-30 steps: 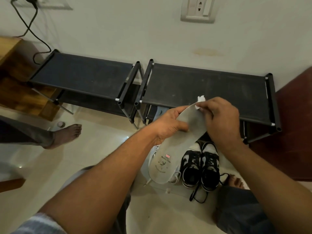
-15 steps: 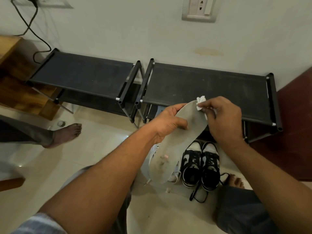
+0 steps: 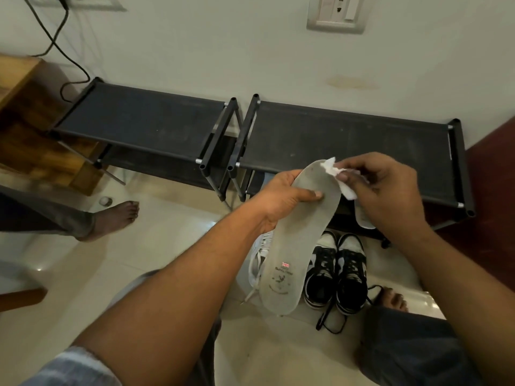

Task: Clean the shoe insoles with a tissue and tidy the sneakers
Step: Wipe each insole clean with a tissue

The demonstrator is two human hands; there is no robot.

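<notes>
left hand [image 3: 281,196] grips the insole [image 3: 301,240] near its toe end, thumb across the top face. the long axis runs 12 to 6, printed heel hanging at 6. right hand [image 3: 387,188] pinches a crumpled tissue [image 3: 334,174] against the toe edge, at 1 o'clock from the left thumb — the wipe likely runs down toward 6. black-and-white sneakers [image 3: 337,277] stand paired on the floor at 5 of the insole, with a white sneaker [image 3: 260,254] behind it at 7. a second insole [image 3: 362,215] peeks out under the right hand — what it rests on is unclear.
</notes>
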